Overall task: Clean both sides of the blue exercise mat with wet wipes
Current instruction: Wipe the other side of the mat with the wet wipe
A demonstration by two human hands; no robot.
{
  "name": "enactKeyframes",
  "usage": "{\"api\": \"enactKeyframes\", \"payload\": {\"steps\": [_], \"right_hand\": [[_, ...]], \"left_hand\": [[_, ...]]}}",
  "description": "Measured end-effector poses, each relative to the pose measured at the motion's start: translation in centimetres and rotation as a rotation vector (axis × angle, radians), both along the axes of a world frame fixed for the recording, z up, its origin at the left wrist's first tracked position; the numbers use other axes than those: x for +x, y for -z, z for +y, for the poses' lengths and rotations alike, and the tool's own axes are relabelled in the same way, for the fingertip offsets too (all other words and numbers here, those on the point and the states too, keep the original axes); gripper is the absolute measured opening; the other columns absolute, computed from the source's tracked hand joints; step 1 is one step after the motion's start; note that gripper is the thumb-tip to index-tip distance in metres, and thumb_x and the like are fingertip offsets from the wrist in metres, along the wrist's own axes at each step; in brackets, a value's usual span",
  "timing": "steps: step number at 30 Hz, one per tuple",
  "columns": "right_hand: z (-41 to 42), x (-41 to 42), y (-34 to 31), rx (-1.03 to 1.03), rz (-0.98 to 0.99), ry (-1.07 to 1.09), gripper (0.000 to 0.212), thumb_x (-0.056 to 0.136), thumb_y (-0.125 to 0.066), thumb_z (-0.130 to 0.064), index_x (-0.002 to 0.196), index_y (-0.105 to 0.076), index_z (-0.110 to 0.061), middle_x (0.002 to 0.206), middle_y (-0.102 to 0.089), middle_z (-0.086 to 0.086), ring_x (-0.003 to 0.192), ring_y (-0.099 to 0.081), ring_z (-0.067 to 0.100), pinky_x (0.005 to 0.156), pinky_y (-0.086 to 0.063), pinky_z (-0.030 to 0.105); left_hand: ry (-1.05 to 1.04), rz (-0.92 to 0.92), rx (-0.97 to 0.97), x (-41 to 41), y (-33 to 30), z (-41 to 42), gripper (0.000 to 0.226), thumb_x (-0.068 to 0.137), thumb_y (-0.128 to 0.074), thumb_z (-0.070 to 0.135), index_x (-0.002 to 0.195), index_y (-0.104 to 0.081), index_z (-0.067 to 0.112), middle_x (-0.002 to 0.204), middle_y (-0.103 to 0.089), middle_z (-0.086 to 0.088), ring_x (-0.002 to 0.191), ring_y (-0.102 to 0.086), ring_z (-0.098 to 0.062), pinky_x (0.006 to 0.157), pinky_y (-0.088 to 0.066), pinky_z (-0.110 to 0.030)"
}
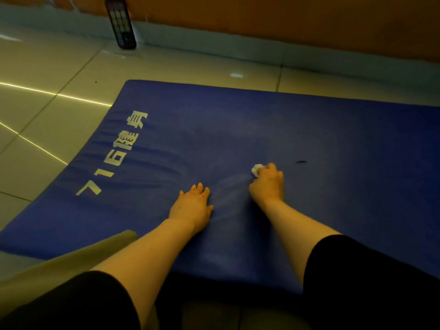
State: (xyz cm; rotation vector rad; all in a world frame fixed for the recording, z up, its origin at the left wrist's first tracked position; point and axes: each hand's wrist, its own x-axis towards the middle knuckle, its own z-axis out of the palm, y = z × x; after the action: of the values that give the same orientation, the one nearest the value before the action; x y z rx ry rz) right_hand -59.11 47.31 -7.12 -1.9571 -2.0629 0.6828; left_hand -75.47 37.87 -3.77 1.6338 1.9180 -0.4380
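Two bare hands are on the blue mat, which lies flat on the tiled floor. I see my left hand pressed flat, fingers straight and close together. To its right, my right hand curls around a crumpled white wipe (only a bit shows), pressing it to the mat. A dark device leans against the far wall.

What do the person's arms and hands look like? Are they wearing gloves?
No gloves. The left hand and right hand are bare, and so are both forearms. Short black sleeves cover the upper arms. No watch, rings or bracelets show.
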Motion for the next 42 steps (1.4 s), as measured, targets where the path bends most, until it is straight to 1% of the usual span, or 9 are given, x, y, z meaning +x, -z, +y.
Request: {"api": "enactKeyframes", "payload": {"steps": [5,12,18,23,26,31,36,39,42], "right_hand": [[-4.8,-4.2,-0.6,-0.095,0.104,-0.325,0.01,0.089,-0.054,-0.009,0.097,-0.058,-0.006,0.11,-0.05,0.016,0.101,-0.051,0.034,0.078,-0.041,0.032],[-4.6,1.7,-1.0,0.014,-0.03,0.009,0.026,0.097,-0.045,-0.012,0.119,-0.056,-0.003,0.122,-0.047,0.015,0.111,-0.046,0.035,0.095,-0.04,0.037],[-9.5,-2.9,-1.8,-0.035,0.095,-0.382,0.02,0.091,-0.052,-0.01,0.109,-0.059,-0.005,0.113,-0.049,0.014,0.104,-0.046,0.032,0.087,-0.037,0.032],[-8.0,1.9,-1.0,0.029,0.01,-0.208,0.029,0.096,-0.047,-0.015,0.122,-0.059,-0.01,0.121,-0.049,0.013,0.111,-0.047,0.032,0.1,-0.039,0.037],[-8.4,2.5,-1.4,0.028,-0.01,-0.12,0.027,0.097,-0.045,-0.014,0.121,-0.055,-0.008,0.124,-0.046,0.012,0.102,-0.046,0.027,0.093,-0.04,0.032],[-12.7,-2.0,-2.9,-0.068,0.128,-0.401,0.019,0.09,-0.055,-0.017,0.101,-0.061,-0.003,0.106,-0.052,0.017,0.099,-0.051,0.035,0.079,-0.043,0.033],[-11.2,2.7,-2.1,0.001,0.024,-0.238,0.031,0.097,-0.047,-0.023,0.12,-0.063,-0.009,0.119,-0.052,0.016,0.11,-0.051,0.035,0.099,-0.04,0.037],[-11.1,4.3,-2.2,0.037,-0.035,-0.102,0.03,0.097,-0.047,-0.019,0.121,-0.061,-0.009,0.123,-0.05,0.015,0.108,-0.05,0.036,0.096,-0.04,0.038],[-13.7,1.1,-4.1,-0.022,0.028,-0.297,0.022,0.09,-0.052,-0.011,0.108,-0.064,-0.007,0.111,-0.05,0.016,0.099,-0.052,0.037,0.086,-0.042,0.036]], "left_hand": [[0.009,0.017,0.044,0.5,-0.1,-1.6,0.061,0.104,-0.035,0.035,0.155,-0.009,0.013,0.162,-0.003,-0.009,0.149,-0.005,-0.024,0.121,-0.009,-0.041],[0.012,0.015,0.042,1.3,-1.5,-3.9,0.058,0.105,-0.033,0.034,0.154,-0.014,0.012,0.162,-0.006,-0.008,0.149,-0.006,-0.024,0.12,-0.009,-0.039],[0.031,0.043,0.077,2.0,-1.9,-5.7,0.056,0.104,-0.035,0.033,0.153,-0.02,0.011,0.161,-0.012,-0.01,0.149,-0.01,-0.024,0.119,-0.01,-0.04],[0.034,0.032,0.074,2.6,-2.7,-7.2,0.058,0.104,-0.035,0.034,0.154,-0.016,0.011,0.162,-0.009,-0.01,0.149,-0.009,-0.025,0.12,-0.009,-0.041],[0.033,0.034,0.082,2.7,-2.8,-7.7,0.058,0.104,-0.035,0.034,0.154,-0.015,0.011,0.162,-0.008,-0.01,0.149,-0.008,-0.025,0.12,-0.009,-0.041],[0.023,0.025,0.097,3.1,-3.2,-8.5,0.057,0.104,-0.035,0.032,0.154,-0.015,0.012,0.162,-0.01,-0.009,0.149,-0.008,-0.024,0.12,-0.009,-0.041],[0.028,0.003,0.084,3.0,-3.6,-9.3,0.06,0.103,-0.038,0.034,0.154,-0.014,0.012,0.162,-0.007,-0.008,0.149,-0.006,-0.023,0.121,-0.008,-0.041],[0.023,-0.009,0.089,2.9,-3.8,-9.9,0.06,0.104,-0.038,0.034,0.154,-0.012,0.013,0.162,-0.006,-0.007,0.149,-0.005,-0.023,0.121,-0.007,-0.041],[0.022,-0.006,0.105,3.1,-4.0,-10.4,0.06,0.104,-0.038,0.032,0.154,-0.012,0.013,0.162,-0.006,-0.008,0.149,-0.006,-0.023,0.121,-0.007,-0.04]]}}
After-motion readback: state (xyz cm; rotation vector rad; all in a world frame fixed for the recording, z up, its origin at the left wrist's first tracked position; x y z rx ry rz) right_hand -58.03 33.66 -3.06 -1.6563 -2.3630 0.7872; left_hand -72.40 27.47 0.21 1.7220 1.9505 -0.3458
